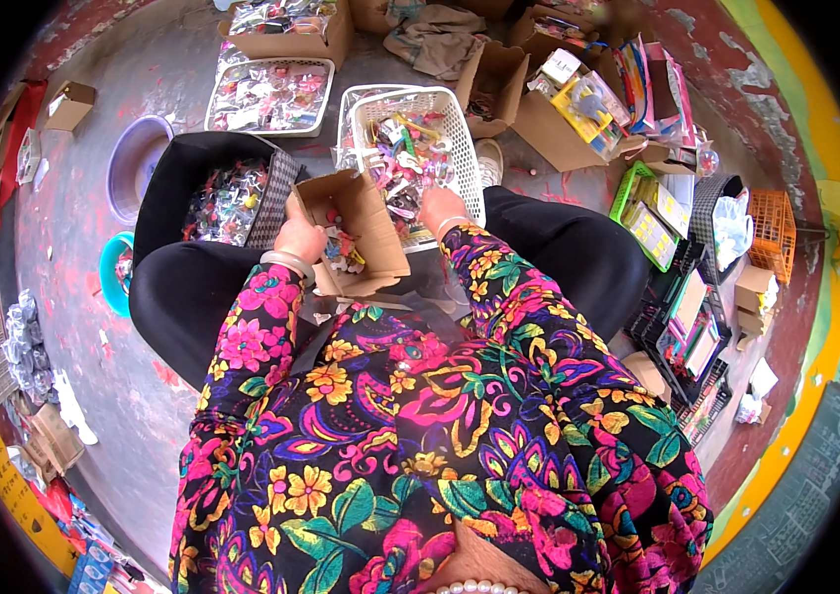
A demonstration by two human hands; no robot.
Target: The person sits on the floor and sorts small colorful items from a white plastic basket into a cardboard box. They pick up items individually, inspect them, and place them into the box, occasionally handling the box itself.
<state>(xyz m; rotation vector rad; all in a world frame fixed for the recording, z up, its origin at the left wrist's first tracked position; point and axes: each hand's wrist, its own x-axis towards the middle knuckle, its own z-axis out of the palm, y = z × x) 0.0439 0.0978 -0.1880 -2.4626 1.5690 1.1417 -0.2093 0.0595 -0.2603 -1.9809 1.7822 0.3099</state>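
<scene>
My left hand [300, 239] grips the left side of a small open cardboard box [378, 226], which is tilted and has a few small colourful pieces at the bottom. Just right of it, my right hand [443, 209] is at the near right part of a white plastic basket [468, 170]. Its fingers are curled in; what they hold, if anything, is hidden. The basket contains a heap of small colourful trinkets [402, 163], some in clear wrapping. Left of the cardboard box stands a black box [182, 153] with small bagged items [227, 206].
Another white basket [321, 97] of packaged items lies farther off, near cardboard boxes [291, 45]. A purple basin [115, 168] and a teal tub [111, 280] are at left. At right stand a green basket [626, 190], black crates [660, 317] and an orange crate [772, 226].
</scene>
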